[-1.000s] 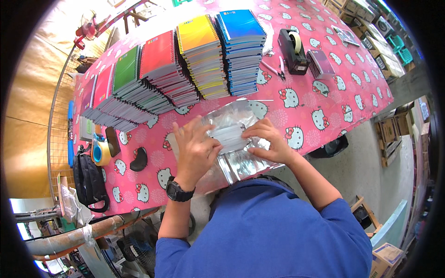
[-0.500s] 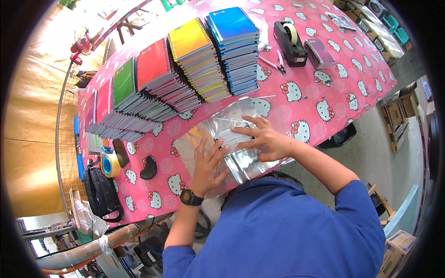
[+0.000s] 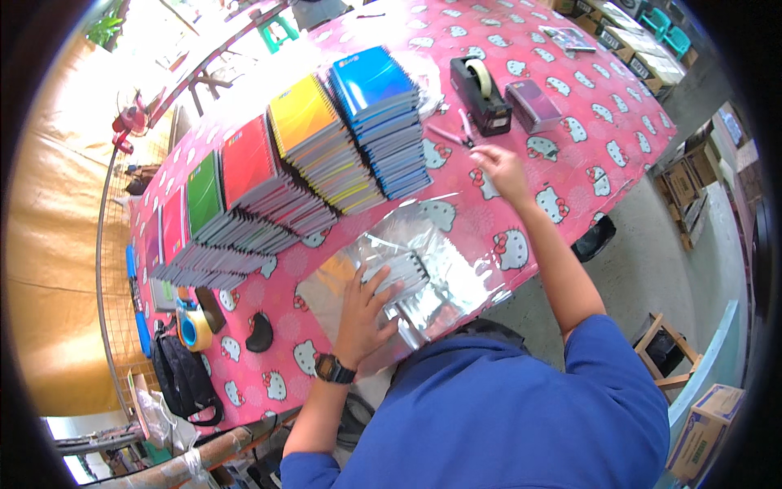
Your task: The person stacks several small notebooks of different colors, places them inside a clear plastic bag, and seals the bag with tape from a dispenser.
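Observation:
My left hand [image 3: 366, 316] lies spread on a clear plastic sheet [image 3: 452, 281], near the table's front edge. Under the plastic is a spiral-bound notebook [image 3: 407, 270]; its dark coil shows through, while its cover is hard to make out. My right hand [image 3: 503, 173] is stretched out over the table, its fingertips drawn together beside the tip of pink-handled pliers [image 3: 453, 136]. Whether anything small is between those fingers is hidden. Just beyond the pliers stands a black tape dispenser [image 3: 487, 107] with a roll of clear tape [image 3: 479, 75].
Stacks of spiral notebooks, including blue [image 3: 375, 81], yellow [image 3: 303, 114], red [image 3: 248, 163] and green [image 3: 205, 196], stand behind the plastic. A purple boxlike stack [image 3: 533, 106] sits right of the dispenser. At left lie a black pouch [image 3: 181, 371], a tape roll [image 3: 195, 330] and a dark rounded object [image 3: 260, 332].
My right hand has left the plastic and reached forward and right to the pliers' tip. My left hand stays on the plastic. The whole view has shifted slightly.

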The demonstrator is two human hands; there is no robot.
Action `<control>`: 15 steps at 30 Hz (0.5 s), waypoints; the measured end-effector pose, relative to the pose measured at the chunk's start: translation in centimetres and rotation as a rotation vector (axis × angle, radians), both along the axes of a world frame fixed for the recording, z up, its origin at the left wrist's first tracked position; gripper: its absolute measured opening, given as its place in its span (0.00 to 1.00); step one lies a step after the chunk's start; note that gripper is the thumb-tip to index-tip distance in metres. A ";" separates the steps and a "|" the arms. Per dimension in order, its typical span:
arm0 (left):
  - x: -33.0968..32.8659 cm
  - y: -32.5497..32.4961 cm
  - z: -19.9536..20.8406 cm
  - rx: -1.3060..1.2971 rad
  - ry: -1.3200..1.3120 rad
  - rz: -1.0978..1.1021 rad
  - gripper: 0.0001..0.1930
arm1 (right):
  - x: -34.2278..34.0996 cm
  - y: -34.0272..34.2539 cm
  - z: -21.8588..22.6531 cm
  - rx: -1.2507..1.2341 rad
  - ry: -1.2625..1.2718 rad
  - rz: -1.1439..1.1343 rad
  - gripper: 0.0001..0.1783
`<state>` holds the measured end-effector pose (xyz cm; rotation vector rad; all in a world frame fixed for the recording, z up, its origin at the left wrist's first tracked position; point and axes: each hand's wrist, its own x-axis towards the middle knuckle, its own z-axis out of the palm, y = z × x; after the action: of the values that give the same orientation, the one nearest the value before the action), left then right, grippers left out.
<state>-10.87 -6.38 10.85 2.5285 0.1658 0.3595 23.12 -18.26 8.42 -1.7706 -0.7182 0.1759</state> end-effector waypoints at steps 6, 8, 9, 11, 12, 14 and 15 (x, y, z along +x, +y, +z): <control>0.2 -0.9 -0.9 -0.038 -0.061 0.036 0.30 | 15.5 0.9 -2.4 -0.277 -0.126 -0.400 0.20; 0.8 -0.8 -0.7 -0.062 -0.040 0.009 0.30 | 18.0 1.9 -2.6 -0.571 -0.205 -0.535 0.23; 1.1 -0.8 -0.5 -0.053 -0.049 -0.006 0.30 | 18.6 2.5 -2.7 -0.535 -0.158 -0.653 0.21; 0.5 -0.6 -0.4 -0.025 -0.025 0.000 0.31 | 18.6 3.4 -1.6 -0.535 -0.132 -0.444 0.21; 0.2 -0.6 -0.5 -0.025 -0.017 0.016 0.31 | 18.2 3.7 -1.1 -0.549 -0.106 -0.237 0.20; -0.5 -0.5 -0.8 0.008 -0.025 0.052 0.31 | 14.9 4.0 -2.1 -0.506 -0.280 -0.354 0.17; -0.2 -0.8 -0.7 -0.003 -0.035 0.051 0.31 | 14.9 2.3 -3.0 -0.284 -0.186 -0.349 0.15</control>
<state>-11.09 -7.15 10.19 2.5169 0.2176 0.4229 37.97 -16.01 5.45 -2.1748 -0.5207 -0.1307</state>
